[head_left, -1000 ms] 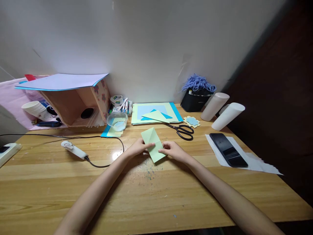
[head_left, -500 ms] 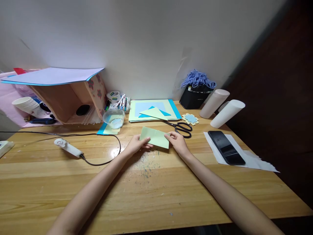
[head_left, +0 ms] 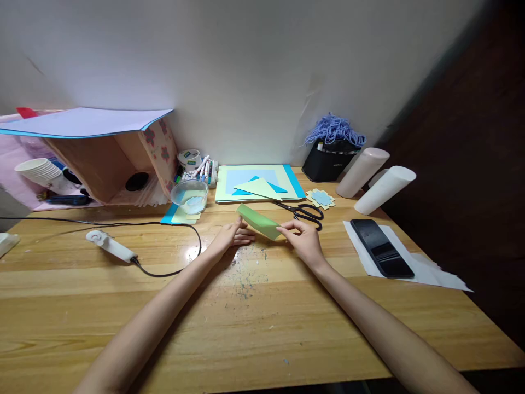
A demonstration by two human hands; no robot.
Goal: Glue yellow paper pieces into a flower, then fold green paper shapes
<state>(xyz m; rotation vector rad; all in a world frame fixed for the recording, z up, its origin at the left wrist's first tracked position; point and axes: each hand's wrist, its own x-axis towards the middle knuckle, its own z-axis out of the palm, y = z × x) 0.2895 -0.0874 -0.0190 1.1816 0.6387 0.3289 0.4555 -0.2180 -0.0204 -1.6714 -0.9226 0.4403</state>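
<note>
A rectangular piece of light green paper (head_left: 259, 221) is held tilted above the table, slightly bent along its length. My right hand (head_left: 304, 241) pinches its right end between thumb and fingers. At the left end, my left hand (head_left: 230, 238) has its thumb against the paper's edge, while its other fingers stretch out below, close to the tabletop; part of this grip is hidden. Just behind the paper lie black-handled scissors (head_left: 305, 213), next to a stack of coloured paper sheets (head_left: 225, 183) topped by a pale green triangle (head_left: 262, 189).
A clear plastic bowl (head_left: 189, 197) and markers (head_left: 205, 171) stand back left, beside an open cardboard box (head_left: 156, 148). A corded white tool (head_left: 110, 246) lies left. On the right are a phone (head_left: 381, 249), two white cylinders (head_left: 385, 190), a flower-shaped cutout (head_left: 320, 198) and a black holder (head_left: 328, 164).
The green paper has tipped from facing me to a steep slant, showing a narrower, darker green face. My left thumb has shifted to its left edge; my right hand keeps its pinch.
</note>
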